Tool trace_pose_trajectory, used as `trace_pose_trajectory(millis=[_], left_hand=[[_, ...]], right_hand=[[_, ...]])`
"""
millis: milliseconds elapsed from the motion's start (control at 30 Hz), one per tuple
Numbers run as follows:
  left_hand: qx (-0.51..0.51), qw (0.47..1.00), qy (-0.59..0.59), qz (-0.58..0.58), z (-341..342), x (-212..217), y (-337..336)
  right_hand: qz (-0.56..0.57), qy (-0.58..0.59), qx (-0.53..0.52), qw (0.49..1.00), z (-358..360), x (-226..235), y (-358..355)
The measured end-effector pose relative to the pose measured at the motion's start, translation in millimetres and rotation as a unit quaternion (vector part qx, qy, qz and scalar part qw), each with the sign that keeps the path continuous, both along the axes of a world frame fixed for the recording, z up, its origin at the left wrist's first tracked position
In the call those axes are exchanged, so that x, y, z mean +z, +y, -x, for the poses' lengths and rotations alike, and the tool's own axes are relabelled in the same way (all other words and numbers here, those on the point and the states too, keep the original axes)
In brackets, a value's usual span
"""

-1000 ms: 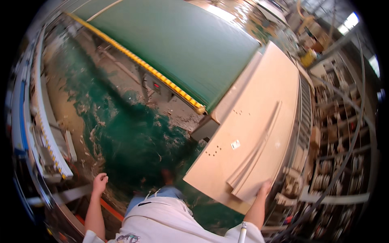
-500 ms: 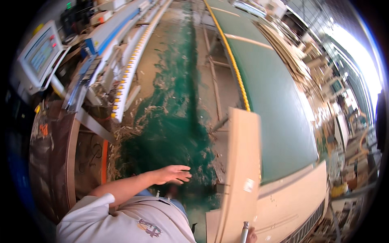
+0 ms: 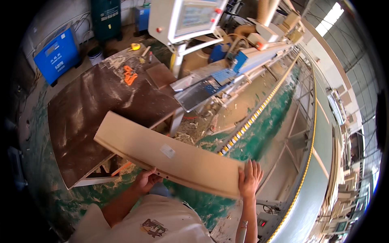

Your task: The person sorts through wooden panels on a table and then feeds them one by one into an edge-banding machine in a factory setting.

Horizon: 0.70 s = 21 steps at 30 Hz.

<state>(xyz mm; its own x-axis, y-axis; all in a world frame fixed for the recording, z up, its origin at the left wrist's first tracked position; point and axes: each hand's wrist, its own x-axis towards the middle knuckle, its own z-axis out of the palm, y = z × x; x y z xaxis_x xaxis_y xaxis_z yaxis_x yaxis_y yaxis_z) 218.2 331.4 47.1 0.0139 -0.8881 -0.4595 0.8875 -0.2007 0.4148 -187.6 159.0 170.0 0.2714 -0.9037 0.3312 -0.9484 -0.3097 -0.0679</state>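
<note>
Now the carry is on: left hand (image 3: 146, 181) grips the near edge of the long tan panel (image 3: 170, 156), right hand (image 3: 250, 178) spread flat on its end, held over the dark surface's (image 3: 101, 101) near corner; next it needs a level set-down, I'd judge

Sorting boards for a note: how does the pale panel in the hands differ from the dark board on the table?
The pale panel is light tan, long and narrow, held off the table by the left hand and right hand. The dark board is brown, broader, lying flat, strewn with sawdust and orange bits. Both are flat sheets.
</note>
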Motion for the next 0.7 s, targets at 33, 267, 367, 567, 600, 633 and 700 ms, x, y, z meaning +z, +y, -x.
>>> trace_pose_trajectory(millis=[33,267,367,567,600,633,700], left_hand=[[0.045,0.999,0.009,0.010,-16,-7,-4],[0.272,0.961,0.036,-0.042,-68,-42,-76],[0.312,0.946,0.080,-0.033,-73,-57,-111],[0.243,0.951,0.191,-0.027,-51,-117,-176],[0.217,0.951,0.217,-0.040,-45,-136,-188],[0.192,0.955,0.224,-0.029,-36,-120,-200],[0.120,0.975,0.171,-0.072,-21,-82,-222]], right_hand=[[-0.020,0.016,-0.002,1.000,-27,-13,-31],[-0.046,-0.199,-0.079,0.976,-156,-103,-170],[-0.189,-0.461,-0.131,0.857,-192,-129,-204],[-0.412,-0.568,-0.075,0.708,-256,-137,-256],[-0.410,-0.581,-0.070,0.700,-260,-141,-267],[-0.407,-0.595,-0.067,0.690,-256,-148,-280],[-0.389,-0.624,-0.064,0.674,-242,-159,-311]])
